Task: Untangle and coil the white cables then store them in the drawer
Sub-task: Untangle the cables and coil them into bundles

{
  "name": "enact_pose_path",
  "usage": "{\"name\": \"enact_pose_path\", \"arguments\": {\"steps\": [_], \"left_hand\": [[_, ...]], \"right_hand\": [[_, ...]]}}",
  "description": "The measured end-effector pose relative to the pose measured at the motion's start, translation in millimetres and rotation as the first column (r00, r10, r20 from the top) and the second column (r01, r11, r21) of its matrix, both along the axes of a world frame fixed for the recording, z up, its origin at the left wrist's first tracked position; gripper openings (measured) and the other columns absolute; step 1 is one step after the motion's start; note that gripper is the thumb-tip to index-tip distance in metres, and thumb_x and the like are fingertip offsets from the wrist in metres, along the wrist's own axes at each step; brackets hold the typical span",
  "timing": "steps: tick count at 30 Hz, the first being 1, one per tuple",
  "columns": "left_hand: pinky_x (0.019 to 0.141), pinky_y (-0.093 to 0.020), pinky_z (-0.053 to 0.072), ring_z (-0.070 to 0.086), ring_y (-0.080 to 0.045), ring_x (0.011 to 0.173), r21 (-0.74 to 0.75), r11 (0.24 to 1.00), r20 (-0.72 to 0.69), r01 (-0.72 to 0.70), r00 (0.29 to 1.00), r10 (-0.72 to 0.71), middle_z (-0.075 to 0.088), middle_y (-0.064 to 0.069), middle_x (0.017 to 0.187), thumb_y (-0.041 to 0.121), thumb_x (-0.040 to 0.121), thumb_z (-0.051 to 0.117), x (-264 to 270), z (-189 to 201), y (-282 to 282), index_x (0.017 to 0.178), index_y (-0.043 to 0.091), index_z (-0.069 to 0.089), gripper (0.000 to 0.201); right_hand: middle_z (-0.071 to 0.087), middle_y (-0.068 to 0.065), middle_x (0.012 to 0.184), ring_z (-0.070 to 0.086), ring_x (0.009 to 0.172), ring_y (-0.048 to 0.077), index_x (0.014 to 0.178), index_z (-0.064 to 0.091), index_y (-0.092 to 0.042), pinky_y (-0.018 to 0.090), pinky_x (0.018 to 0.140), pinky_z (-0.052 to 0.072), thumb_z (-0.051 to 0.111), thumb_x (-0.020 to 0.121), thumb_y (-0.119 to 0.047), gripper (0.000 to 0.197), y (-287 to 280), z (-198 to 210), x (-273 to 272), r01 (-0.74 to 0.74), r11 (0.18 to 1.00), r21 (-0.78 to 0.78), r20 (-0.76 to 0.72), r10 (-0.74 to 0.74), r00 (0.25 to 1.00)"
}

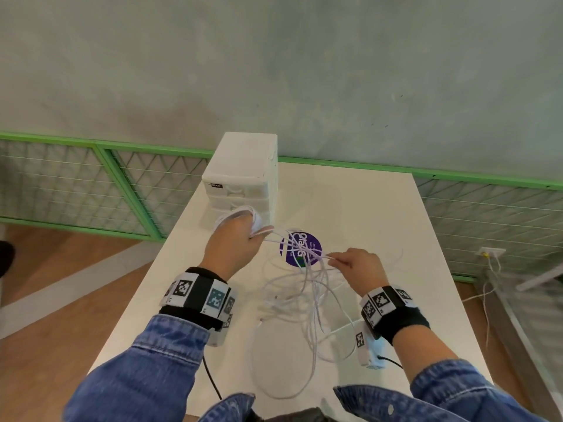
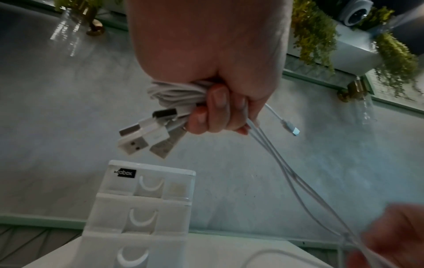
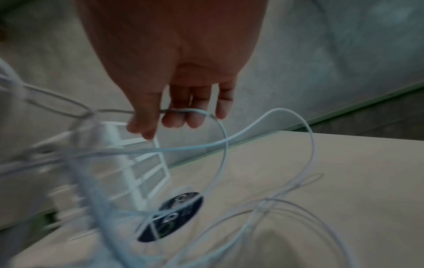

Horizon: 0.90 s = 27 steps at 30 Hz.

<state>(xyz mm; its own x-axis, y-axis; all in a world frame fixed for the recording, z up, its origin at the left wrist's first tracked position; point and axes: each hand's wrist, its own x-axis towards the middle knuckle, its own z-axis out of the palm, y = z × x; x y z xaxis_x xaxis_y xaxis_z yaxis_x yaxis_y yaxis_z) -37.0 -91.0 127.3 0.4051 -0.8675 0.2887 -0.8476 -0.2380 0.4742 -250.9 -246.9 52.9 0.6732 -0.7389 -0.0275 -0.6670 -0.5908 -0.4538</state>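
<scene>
Overhead, a white desk (image 1: 365,208) meets a grey wall; its near edge is cut off. Left hand (image 1: 234,245) grips coiled white cables (image 2: 176,92); right hand (image 1: 356,266) pinches one blurred strand.

White worktop (image 1: 365,208) bears a round purple sticker (image 1: 313,243). Green mesh fencing (image 1: 91,184) runs behind it along a grey wall (image 1: 274,71). Wood floor (image 1: 45,248) lies below. Hanging green plants (image 2: 321,36) appear overhead.
</scene>
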Motion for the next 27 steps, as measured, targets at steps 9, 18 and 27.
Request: {"name": "enact_pose_path", "arguments": {"steps": [9,18,27], "left_hand": [[0.063,-0.036,0.034,0.041,-0.026,0.065,0.081,0.996,-0.007,0.047,0.999,-0.047,0.036,-0.001,0.064,0.041,0.091,0.054,-9.0,16.3,-13.2,0.061,0.021,0.023,0.048],[0.064,-0.032,0.031,0.039,-0.022,0.064,-0.011,0.998,-0.007,0.056,0.998,-0.056,0.032,0.003,0.061,0.037,0.091,0.057,-23.8,52.1,-26.2,0.061,0.023,0.023,0.047],[0.045,-0.02,0.037,0.049,-0.015,0.051,0.64,0.734,-0.268,0.229,0.961,-0.066,0.054,0.0,0.059,0.055,0.09,0.046,-8.2,16.4,-8.0,0.075,0.012,0.057,0.048]], "right_hand": [[0.049,-0.001,0.132,0.039,0.125,0.012,0.129,0.053,-0.022,0.016,0.104,0.023,0.046,0.081,-0.006,0.051,12.8,31.0,16.1,-0.115,0.982,0.151,0.376,0.051,0.925],[0.062,0.001,0.08,0.058,0.075,0.018,0.102,0.06,-0.024,0.035,0.077,0.045,0.046,0.093,-0.013,0.02,43.5,23.9,36.1,-0.204,0.933,0.298,0.352,0.091,0.932],[0.07,0.0,0.086,0.061,0.091,0.025,0.087,0.07,-0.019,0.045,0.09,0.042,0.05,0.086,-0.042,0.031,-6.8,14.5,10.2,-0.036,0.99,-0.135,0.22,0.065,0.973]]}}
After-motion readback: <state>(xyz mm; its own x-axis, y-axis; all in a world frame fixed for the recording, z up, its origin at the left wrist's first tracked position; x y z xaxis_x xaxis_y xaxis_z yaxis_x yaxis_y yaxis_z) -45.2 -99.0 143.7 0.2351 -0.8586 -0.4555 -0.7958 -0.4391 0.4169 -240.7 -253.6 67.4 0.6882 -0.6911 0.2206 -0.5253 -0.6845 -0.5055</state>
